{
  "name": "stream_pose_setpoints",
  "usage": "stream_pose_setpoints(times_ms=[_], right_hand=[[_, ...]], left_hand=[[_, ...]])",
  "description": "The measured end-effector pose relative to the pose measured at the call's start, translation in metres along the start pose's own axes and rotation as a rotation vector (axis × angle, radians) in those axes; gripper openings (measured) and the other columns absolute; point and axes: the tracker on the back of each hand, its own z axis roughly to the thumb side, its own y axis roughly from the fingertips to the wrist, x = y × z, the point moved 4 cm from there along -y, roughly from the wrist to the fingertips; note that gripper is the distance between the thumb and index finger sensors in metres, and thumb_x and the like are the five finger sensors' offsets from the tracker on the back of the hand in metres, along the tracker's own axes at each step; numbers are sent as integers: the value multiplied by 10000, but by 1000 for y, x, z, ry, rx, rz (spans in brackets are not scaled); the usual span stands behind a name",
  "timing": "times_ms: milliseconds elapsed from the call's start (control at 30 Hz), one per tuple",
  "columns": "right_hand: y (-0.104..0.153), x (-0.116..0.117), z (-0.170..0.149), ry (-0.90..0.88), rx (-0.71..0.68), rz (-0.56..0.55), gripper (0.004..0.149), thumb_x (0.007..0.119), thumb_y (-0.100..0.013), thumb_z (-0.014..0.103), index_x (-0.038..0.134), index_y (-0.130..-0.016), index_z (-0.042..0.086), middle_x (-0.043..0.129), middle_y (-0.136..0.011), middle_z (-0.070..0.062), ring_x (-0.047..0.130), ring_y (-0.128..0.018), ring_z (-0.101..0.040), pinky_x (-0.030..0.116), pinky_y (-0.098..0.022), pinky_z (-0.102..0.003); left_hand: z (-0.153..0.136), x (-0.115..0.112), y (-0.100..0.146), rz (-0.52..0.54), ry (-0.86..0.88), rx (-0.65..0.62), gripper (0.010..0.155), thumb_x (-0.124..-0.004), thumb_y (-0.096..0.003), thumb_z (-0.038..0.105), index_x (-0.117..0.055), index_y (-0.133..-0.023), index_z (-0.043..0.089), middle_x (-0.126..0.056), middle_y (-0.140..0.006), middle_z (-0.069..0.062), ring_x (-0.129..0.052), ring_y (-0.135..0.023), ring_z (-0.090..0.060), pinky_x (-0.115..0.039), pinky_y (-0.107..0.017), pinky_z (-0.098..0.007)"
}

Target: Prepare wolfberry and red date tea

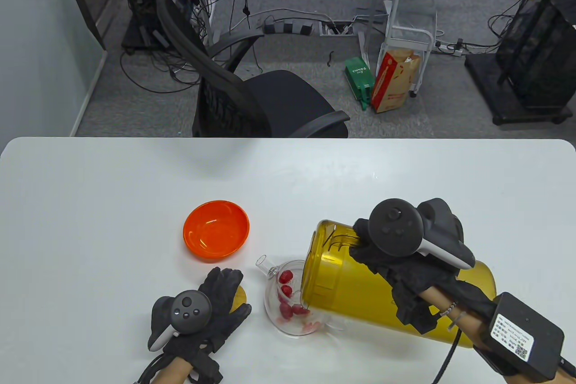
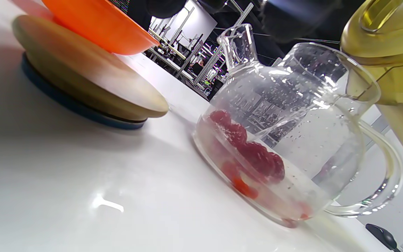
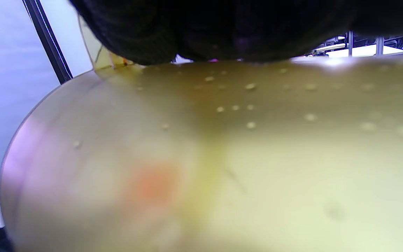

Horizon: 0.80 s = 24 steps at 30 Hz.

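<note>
A clear glass teapot (image 1: pixel 288 303) stands on the white table (image 1: pixel 288 177) with red dates (image 1: pixel 286 291) and small wolfberries in its bottom; the left wrist view shows it up close (image 2: pixel 292 140) with water in it. My right hand (image 1: pixel 405 262) grips a large yellow transparent jug (image 1: pixel 360 285) and holds it tilted, mouth over the teapot's opening. The jug fills the right wrist view (image 3: pixel 222 168). My left hand (image 1: pixel 211 307) rests flat on the table beside the teapot, its fingers over a round wooden lid (image 1: pixel 240 296) that also shows in the left wrist view (image 2: pixel 82 84).
An empty orange bowl (image 1: pixel 216 230) sits behind my left hand. A black office chair (image 1: pixel 243 96) stands beyond the table's far edge. A small dark object (image 2: pixel 381 236) lies on the table near the teapot's handle.
</note>
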Motion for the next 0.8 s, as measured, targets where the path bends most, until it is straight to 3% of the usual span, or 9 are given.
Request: stream_pose_setpoints(times_ms=[800], right_hand=[[-2,0,3,14,-4,6,357,862,-534,387,863,-720,81,911,-480,-126,921,-242,-248,820,-251,-489]], left_hand=[[0,-1,0,-5,-2,-1,732,-669,-597,516,-354,-1133,128,-404,-1205,-236,-286,-1106,-481,-335,-732,-628]])
